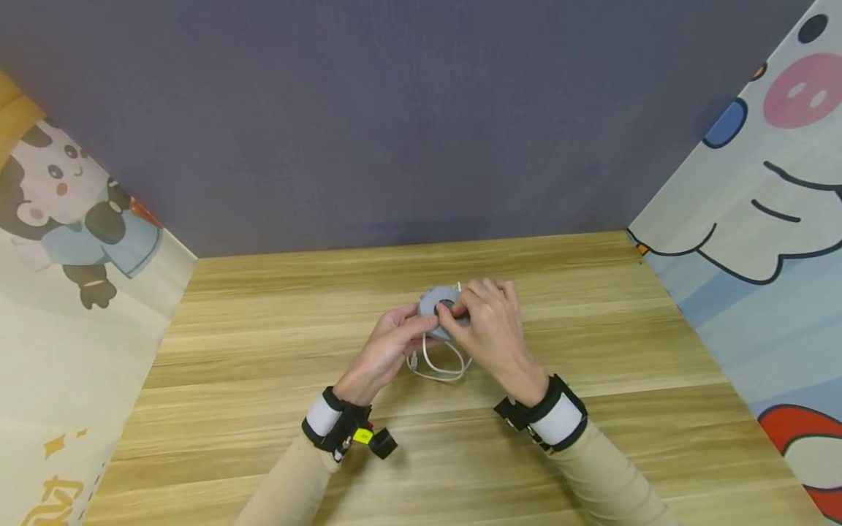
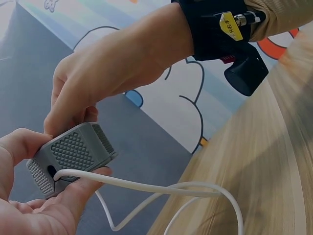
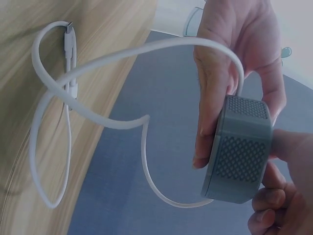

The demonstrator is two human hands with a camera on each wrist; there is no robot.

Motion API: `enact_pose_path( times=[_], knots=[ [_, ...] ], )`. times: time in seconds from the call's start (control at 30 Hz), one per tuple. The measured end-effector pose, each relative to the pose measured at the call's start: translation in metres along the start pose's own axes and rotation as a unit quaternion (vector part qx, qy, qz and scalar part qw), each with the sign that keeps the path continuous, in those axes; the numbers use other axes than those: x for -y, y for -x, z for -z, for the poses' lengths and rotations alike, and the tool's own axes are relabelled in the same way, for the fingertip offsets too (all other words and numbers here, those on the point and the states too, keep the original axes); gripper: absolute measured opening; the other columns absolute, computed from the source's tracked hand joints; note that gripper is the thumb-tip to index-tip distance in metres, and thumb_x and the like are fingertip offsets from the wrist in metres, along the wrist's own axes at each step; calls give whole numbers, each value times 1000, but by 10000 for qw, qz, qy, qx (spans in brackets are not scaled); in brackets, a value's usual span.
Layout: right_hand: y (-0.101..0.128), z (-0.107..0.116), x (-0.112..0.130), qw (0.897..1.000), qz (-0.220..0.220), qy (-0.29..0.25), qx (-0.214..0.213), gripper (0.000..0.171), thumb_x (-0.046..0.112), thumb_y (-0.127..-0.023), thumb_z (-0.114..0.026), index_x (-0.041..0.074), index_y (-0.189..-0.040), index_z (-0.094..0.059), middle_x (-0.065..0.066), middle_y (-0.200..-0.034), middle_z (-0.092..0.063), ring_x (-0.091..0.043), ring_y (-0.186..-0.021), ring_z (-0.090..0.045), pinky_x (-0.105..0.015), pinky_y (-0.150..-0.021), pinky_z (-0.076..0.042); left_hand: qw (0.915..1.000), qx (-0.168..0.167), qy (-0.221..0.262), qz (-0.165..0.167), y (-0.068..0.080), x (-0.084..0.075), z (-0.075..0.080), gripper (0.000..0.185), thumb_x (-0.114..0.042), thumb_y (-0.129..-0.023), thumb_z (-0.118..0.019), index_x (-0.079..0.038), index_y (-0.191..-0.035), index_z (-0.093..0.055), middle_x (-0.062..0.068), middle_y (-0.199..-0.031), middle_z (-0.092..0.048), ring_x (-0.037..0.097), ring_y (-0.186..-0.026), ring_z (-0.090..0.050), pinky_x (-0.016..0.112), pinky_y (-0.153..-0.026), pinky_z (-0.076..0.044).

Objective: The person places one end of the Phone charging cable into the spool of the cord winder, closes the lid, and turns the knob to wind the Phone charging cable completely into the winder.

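Between the two hands is a grey cable winder (image 1: 430, 298) with a round dark centre and bumpy grip patches on its many-sided rim (image 2: 73, 149). My left hand (image 1: 384, 347) grips it from the left, thumb over the face and fingers beneath. From the right, my right hand (image 1: 495, 329) pinches at the dark centre with thumb and curled fingers; its fingertips are partly hidden by the winder in the right wrist view. A white cable (image 2: 127, 183) comes out through a slot in the rim and hangs in loops, with a metal-tipped plug (image 3: 68, 46) at its end.
A wood-grain table (image 1: 263, 380) lies under the hands. Behind it rises a dark grey-blue wall panel (image 1: 395, 131), with cartoon-printed panels to the left (image 1: 131, 351) and right (image 1: 730, 321). Both wrists wear black straps with small cameras.
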State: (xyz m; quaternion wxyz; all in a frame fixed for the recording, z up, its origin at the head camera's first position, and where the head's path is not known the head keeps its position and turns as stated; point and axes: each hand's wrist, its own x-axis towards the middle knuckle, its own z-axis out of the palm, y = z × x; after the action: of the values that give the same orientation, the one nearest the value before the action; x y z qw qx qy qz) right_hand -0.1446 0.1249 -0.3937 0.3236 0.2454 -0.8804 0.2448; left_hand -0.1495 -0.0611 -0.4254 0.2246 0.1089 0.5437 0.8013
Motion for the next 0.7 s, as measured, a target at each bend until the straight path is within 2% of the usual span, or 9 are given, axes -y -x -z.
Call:
enact_pose_path(
  times=[0.43,0.7],
  knots=[
    [-1,0,3,9980,-542,-146,286,27,17,-85,-80,8,-64,-65,-2,-67,-62,-23,-64,-54,-47,-79,-41,9999,-108,58,-14,1,1,-2,49,-5,-102,-54,16,-146,-43,28,-141,-58,11,-106,-71,28,-95,-58],
    [-1,-1,5,9968,-722,-185,291,27,15,-86,-78,9,-63,-66,-2,-65,-61,-23,-63,-54,-47,-79,-40,9998,-165,134,-39,1,2,-2,50,-4,-101,-55,15,-146,-43,29,-142,-58,12,-104,-71,27,-94,-59]
  ],
)
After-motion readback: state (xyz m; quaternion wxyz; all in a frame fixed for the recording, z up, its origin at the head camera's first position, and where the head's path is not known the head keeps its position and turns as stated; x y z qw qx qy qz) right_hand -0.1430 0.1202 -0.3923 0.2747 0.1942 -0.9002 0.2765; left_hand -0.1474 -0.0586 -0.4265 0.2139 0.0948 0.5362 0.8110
